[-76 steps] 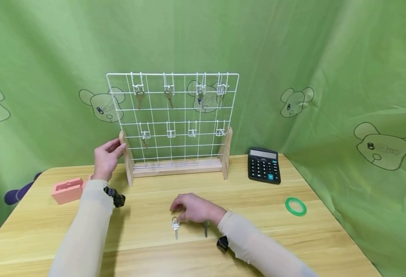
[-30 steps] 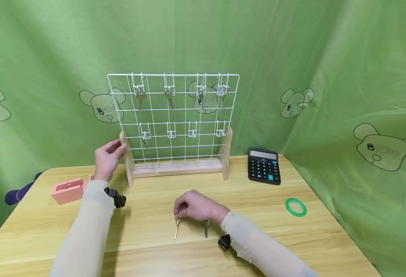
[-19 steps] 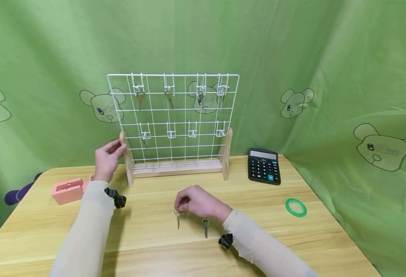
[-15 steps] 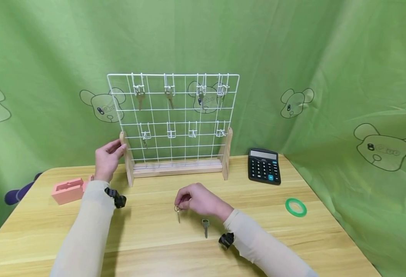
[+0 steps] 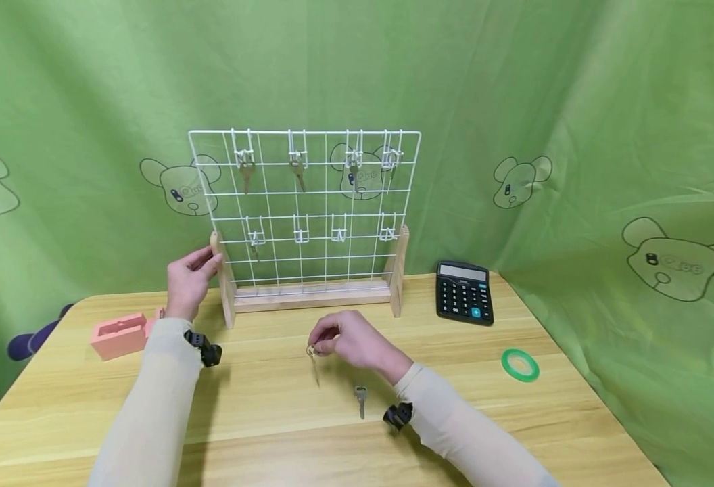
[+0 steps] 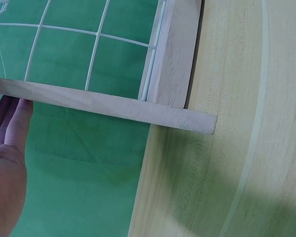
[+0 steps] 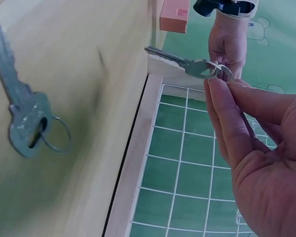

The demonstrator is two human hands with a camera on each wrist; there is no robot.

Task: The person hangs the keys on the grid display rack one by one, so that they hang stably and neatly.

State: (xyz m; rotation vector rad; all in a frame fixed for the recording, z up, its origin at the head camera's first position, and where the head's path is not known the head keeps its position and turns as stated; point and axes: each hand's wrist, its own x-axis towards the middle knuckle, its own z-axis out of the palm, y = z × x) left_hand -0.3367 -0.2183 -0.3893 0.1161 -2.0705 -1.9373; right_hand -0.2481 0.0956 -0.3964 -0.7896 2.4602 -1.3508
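My right hand (image 5: 351, 338) pinches the ring of a key (image 7: 187, 63) between thumb and fingertips; in the head view that key hangs down from them over the table. Below the hand, a second key (image 5: 361, 400) with its own ring lies flat on the wood. At the left, my left hand (image 5: 188, 279) grips the wooden side post (image 6: 98, 103) of a white wire grid rack (image 5: 325, 192), thumb in front and fingers behind. Keys (image 5: 246, 177) hang from all the upper-row hooks, and one more key (image 5: 255, 251) from the lower row's leftmost hook. The other lower hooks (image 5: 339, 234) bear none.
A pink tape dispenser (image 5: 120, 336) stands left of the rack, beside my left forearm. To the right are a black calculator (image 5: 464, 292) and a green tape roll (image 5: 520, 364). Green curtain (image 5: 454, 81) closes off the back and sides of the wooden table (image 5: 272, 446).
My right hand has taken hold of the left key by its ring, lifted it off the table and moved it toward the rack. The left hand stays on the post.
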